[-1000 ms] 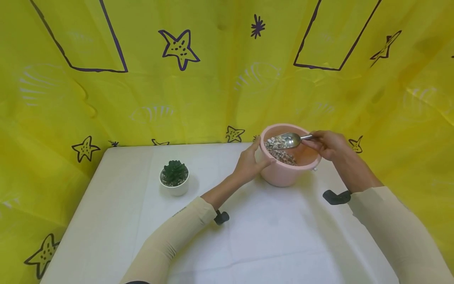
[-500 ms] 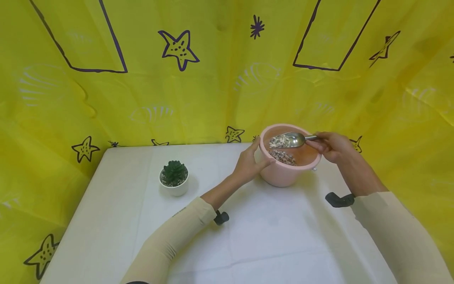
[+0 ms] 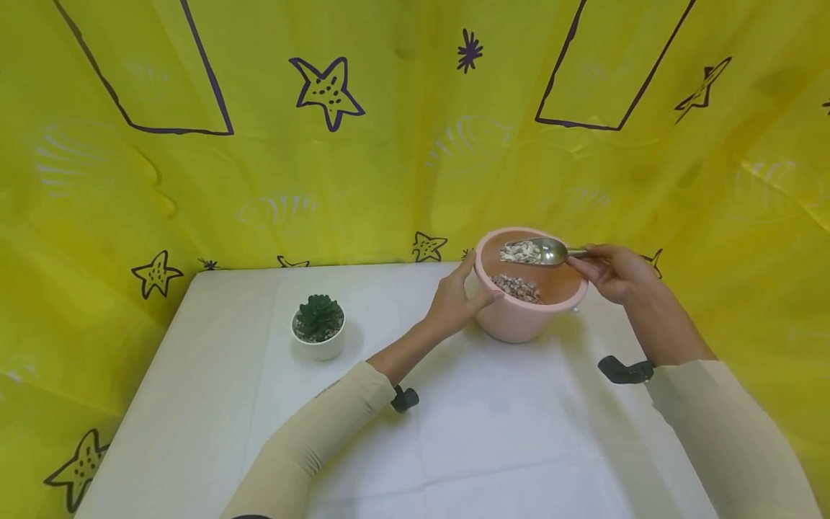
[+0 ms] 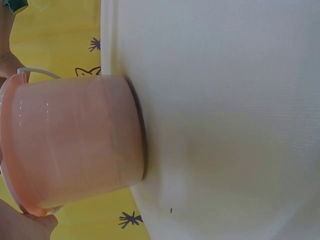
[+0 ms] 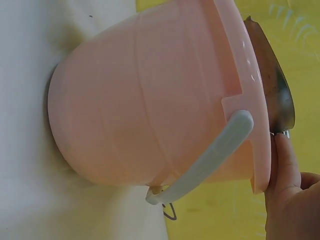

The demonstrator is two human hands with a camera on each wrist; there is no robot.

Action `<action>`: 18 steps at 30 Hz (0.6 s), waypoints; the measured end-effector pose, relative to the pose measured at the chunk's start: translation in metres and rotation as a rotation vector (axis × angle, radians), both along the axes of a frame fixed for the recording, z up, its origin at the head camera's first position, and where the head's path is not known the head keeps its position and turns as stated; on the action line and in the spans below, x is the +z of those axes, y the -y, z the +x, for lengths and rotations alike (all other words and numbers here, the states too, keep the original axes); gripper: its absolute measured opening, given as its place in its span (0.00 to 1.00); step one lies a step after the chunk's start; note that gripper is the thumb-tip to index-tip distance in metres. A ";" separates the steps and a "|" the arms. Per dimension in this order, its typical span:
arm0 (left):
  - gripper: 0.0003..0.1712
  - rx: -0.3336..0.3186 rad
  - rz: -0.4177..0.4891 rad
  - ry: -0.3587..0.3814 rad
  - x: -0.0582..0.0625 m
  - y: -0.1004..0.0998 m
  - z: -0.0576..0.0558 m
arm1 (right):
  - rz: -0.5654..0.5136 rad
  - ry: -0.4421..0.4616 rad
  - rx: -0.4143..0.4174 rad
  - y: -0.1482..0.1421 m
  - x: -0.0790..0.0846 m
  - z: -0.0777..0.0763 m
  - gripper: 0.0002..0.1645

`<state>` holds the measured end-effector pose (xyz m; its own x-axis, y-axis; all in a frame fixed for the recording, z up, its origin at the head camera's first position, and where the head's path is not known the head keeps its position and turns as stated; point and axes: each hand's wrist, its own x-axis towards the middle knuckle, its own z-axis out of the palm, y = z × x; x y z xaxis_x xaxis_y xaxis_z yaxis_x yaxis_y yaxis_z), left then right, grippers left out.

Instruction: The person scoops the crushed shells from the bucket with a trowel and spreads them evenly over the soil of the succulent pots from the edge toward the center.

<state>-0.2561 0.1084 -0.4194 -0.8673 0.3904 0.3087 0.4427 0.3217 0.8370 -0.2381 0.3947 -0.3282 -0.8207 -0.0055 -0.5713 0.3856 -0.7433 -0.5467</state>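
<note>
A pink bucket [image 3: 512,324] stands on the white table and holds small pebbles [image 3: 516,288]. My left hand [image 3: 452,301] holds the bucket's left side near the rim, thumb toward the front. Over the right part of the opening, my right hand [image 3: 619,272] grips the handle of a metal scoop [image 3: 552,251]. Whitish pebbles [image 3: 521,251] fill the scoop, which lies roughly level above those in the bucket. In the right wrist view, the scoop [image 5: 277,90] shows beyond the rim, and the bucket's pale bail handle [image 5: 210,155] hangs down the outside.
A green succulent in a white pot [image 3: 322,349] stands left of the bucket. The white table [image 3: 493,425] ends at a yellow curtain [image 3: 389,166] printed with starfish, close behind the bucket.
The scoop has lifted out of the bucket's pebbles with a load and shifted slightly right with my right hand. My left hand and the bucket have stayed put.
</note>
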 end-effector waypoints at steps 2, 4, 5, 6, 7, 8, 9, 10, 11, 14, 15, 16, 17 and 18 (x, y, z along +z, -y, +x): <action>0.53 -0.001 -0.003 -0.004 0.000 0.000 0.000 | -0.021 0.001 -0.007 -0.002 -0.001 0.001 0.05; 0.53 -0.001 -0.005 -0.004 0.000 0.000 0.000 | -0.040 -0.001 -0.015 -0.003 -0.001 0.002 0.05; 0.53 -0.001 -0.006 -0.003 0.000 0.000 0.000 | -0.046 -0.003 -0.019 -0.004 -0.001 0.002 0.05; 0.53 0.000 -0.005 0.000 0.001 0.000 0.001 | -0.049 -0.003 -0.021 -0.004 -0.001 0.003 0.05; 0.53 0.001 -0.005 0.002 0.001 0.000 0.001 | -0.054 -0.002 -0.025 -0.005 -0.001 0.003 0.05; 0.53 0.003 -0.006 0.004 0.001 0.000 0.001 | -0.058 0.001 -0.029 -0.006 -0.001 0.003 0.05; 0.53 0.004 -0.009 0.007 0.001 0.000 0.001 | -0.064 0.003 -0.034 -0.007 -0.002 0.003 0.05; 0.53 0.005 -0.008 0.008 0.002 0.000 0.001 | -0.067 0.007 -0.040 -0.007 -0.001 0.004 0.04; 0.53 0.005 -0.007 0.009 0.002 0.000 0.001 | -0.068 0.012 -0.045 -0.008 -0.001 0.004 0.04; 0.53 0.005 -0.009 0.012 0.002 0.000 0.002 | -0.077 0.017 -0.056 -0.009 -0.002 0.004 0.04; 0.53 0.005 -0.008 0.012 0.002 0.000 0.002 | -0.076 0.016 -0.058 -0.010 -0.002 0.004 0.04; 0.53 0.004 -0.006 0.013 0.003 0.000 0.002 | -0.076 0.016 -0.056 -0.010 -0.002 0.005 0.04; 0.53 0.003 -0.008 0.015 0.003 0.000 0.002 | -0.076 0.014 -0.054 -0.011 -0.003 0.005 0.04; 0.53 0.003 -0.007 0.015 0.003 0.000 0.002 | -0.075 0.013 -0.053 -0.011 -0.003 0.005 0.04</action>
<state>-0.2540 0.1084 -0.4165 -0.8730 0.3899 0.2929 0.4292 0.3290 0.8412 -0.2332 0.4053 -0.3312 -0.8138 -0.0056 -0.5811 0.3513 -0.8012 -0.4843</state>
